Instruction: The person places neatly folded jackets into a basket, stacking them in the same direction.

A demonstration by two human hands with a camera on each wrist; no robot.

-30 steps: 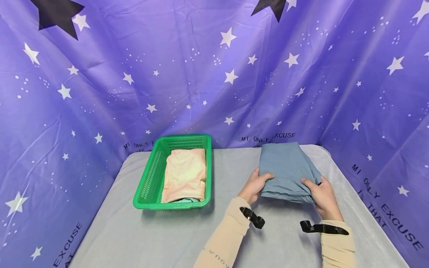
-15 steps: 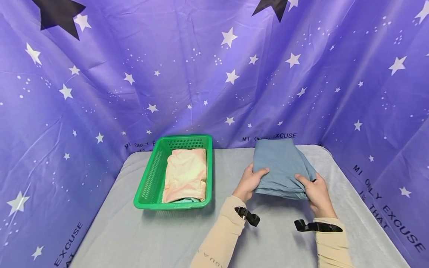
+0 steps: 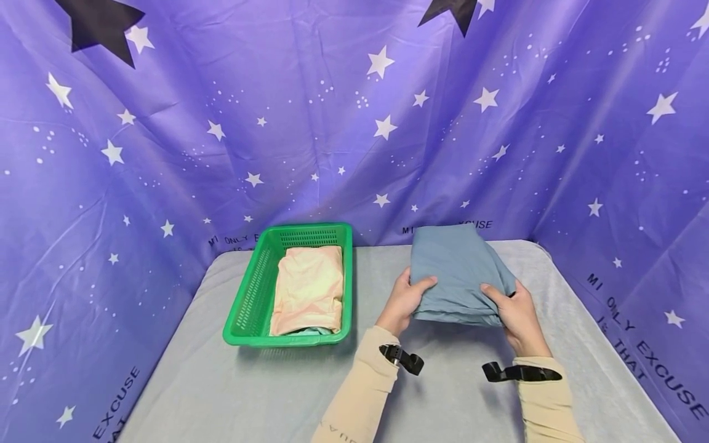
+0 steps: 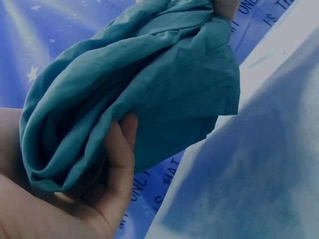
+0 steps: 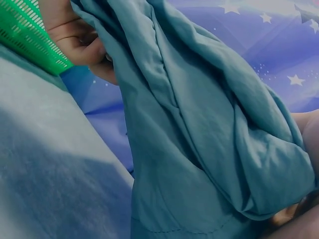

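Observation:
A folded blue-grey garment [image 3: 456, 267] is held up above the table at the right, its layers and stitched seams showing from below in both wrist views. My left hand [image 3: 403, 300] grips its left edge, thumb on top and fingers curled underneath; those fingers [image 4: 119, 159] show in the left wrist view. On the opposite edge, my right hand [image 3: 520, 314] pinches the cloth with the thumb on top. In the right wrist view the cloth [image 5: 199, 124] covers most of the right hand's fingers.
A green perforated basket [image 3: 232, 314] stands left of the hands. Inside it lies a folded pale pink garment [image 3: 310, 286], with a bit of teal cloth [image 3: 316, 331] under its front edge. A grey cloth covers the table [image 3: 266, 394]; a purple starred curtain [image 3: 310, 123] surrounds it.
Both hands have carried the folded garment leftward and slightly up, nearer to the basket. The grip looks the same, and the basket stays where it was.

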